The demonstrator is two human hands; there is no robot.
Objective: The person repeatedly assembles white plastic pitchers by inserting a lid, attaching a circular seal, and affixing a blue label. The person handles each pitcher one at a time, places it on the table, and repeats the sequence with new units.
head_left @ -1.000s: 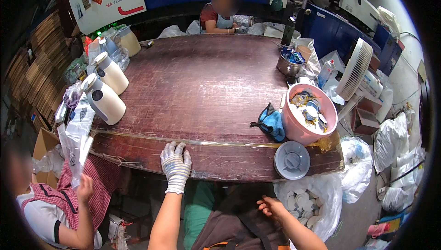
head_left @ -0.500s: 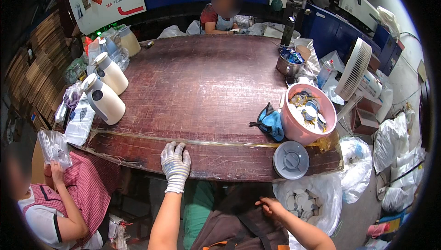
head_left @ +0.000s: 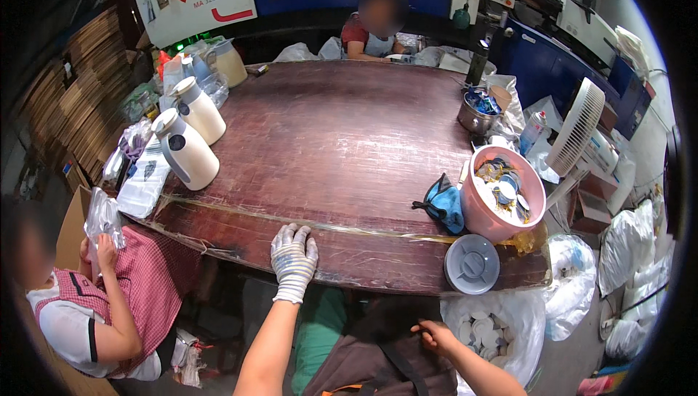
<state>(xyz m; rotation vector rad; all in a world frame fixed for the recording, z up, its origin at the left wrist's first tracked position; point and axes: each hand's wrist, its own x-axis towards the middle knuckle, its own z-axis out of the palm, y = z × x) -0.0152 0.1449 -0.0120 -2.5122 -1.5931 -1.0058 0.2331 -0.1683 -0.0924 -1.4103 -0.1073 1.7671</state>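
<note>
Surface lies open midway; our left hand rests at its near edge, fingers extended; right hand curled, hold unclear.

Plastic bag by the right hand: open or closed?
Open: the bag spreads wide near the right hand, and pale discs show inside it.

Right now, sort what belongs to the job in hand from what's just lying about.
Likely in use: table, under the gloved left hand; bag of discs, beside the bare right hand.
Likely lying about: two jugs, fan, metal pot.
</note>
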